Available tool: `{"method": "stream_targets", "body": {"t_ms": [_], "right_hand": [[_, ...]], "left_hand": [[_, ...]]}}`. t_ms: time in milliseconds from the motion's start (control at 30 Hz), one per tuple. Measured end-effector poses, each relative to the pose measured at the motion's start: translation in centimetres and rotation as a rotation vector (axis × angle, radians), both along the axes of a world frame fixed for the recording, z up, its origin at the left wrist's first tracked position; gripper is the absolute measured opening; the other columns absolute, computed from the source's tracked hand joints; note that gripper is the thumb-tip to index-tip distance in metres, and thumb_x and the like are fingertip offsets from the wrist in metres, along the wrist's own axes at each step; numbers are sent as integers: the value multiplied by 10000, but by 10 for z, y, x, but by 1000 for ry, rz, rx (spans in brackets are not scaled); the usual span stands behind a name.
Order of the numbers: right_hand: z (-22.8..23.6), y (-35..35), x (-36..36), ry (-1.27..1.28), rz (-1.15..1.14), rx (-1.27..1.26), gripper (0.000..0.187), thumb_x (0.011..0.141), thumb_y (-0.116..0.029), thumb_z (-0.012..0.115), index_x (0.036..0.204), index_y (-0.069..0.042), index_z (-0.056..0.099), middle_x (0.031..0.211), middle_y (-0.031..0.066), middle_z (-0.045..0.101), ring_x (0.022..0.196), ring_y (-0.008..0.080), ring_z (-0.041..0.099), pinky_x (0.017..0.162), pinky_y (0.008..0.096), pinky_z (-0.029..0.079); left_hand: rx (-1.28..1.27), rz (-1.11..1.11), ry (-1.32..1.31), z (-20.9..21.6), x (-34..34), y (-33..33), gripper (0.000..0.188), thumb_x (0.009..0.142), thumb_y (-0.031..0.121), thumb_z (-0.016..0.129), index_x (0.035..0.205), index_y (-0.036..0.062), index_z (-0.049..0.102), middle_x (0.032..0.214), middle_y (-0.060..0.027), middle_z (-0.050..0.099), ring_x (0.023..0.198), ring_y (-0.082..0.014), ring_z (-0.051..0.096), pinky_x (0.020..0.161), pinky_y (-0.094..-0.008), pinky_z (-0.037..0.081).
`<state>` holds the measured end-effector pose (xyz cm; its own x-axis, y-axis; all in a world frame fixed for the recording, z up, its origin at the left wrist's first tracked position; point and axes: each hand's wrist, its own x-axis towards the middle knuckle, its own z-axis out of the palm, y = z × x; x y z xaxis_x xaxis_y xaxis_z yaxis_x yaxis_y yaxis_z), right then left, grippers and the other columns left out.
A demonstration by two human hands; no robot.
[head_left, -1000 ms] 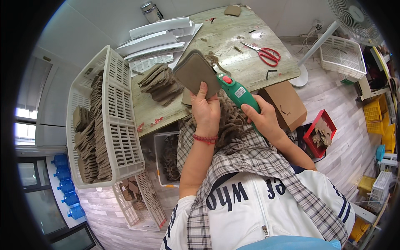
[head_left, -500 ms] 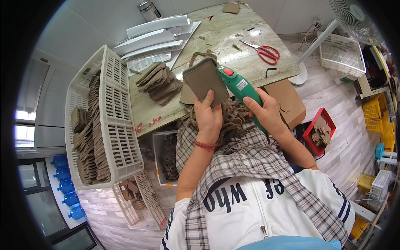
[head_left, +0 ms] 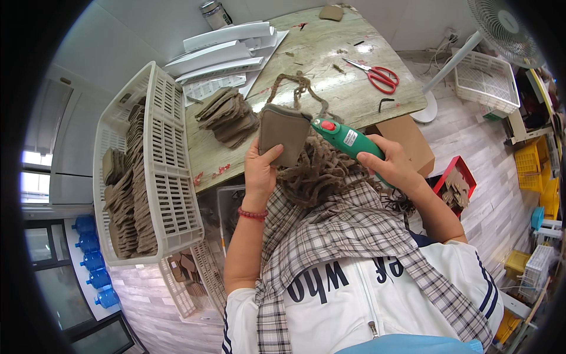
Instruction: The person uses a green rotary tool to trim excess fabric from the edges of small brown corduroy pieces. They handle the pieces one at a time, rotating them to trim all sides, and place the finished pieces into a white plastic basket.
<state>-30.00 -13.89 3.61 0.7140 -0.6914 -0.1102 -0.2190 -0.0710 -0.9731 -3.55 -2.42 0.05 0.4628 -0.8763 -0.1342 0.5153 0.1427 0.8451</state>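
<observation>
Brown felt pouch (head_left: 284,133) pinched in left hand (head_left: 261,171); right hand (head_left: 394,167) wrapped round green glue gun (head_left: 349,141) — keep nozzle at pouch edge w/ steady squeeze

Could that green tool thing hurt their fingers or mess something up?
Maybe. The green hand tool in the right hand has its tip right at the brown pouch, and the left hand grips that pouch close by, so a slip could catch a thumb. The braided cord and the heap of cords on the lap lie near the tip and might snag.
</observation>
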Motion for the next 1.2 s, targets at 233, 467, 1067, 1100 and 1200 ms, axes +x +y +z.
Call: {"method": "stream_targets", "body": {"t_ms": [233, 467, 1067, 1100, 1200], "right_hand": [[8, 6, -1, 100, 95, -183, 421, 844, -302, 707, 1105, 10, 601, 791, 120, 651, 713, 158, 630, 658, 295, 494], [-7, 14, 4, 57, 67, -250, 417, 848, -303, 704, 1102, 10, 596, 765, 115, 638, 676, 165, 617, 645, 304, 493], [-7, 14, 4, 86, 140, 137, 375, 869, -300, 674, 1070, 10, 609, 712, 21, 585, 595, 67, 535, 540, 236, 446], [-8, 14, 2, 90, 150, 137, 375, 869, -298, 674, 1070, 12, 609, 712, 22, 585, 593, 69, 535, 539, 238, 445], [-11, 15, 1, 100, 176, 149, 378, 869, -296, 672, 1071, 16, 608, 712, 24, 585, 590, 73, 535, 538, 240, 444]], "left_hand": [[143, -94, -184, 7, 17, 18, 352, 819, -102, 592, 1164, -40, 567, 1072, -117, 666, 922, -171, 659, 816, -289, 543], [221, -101, -209, 6, 5, 28, 332, 802, -96, 613, 1128, -45, 591, 1038, -101, 676, 885, -142, 648, 809, -265, 521], [386, -296, -473, 14, 19, 43, 386, 761, -65, 648, 1123, 13, 540, 989, -45, 625, 874, -118, 586, 770, -258, 490], [424, -290, -492, 12, 25, 45, 369, 742, -57, 666, 1068, 32, 517, 958, -46, 601, 860, -121, 570, 748, -274, 485], [409, -143, -431, 20, 30, 48, 298, 769, -37, 684, 1027, 21, 548, 918, -56, 647, 800, -112, 617, 726, -254, 513]]}}
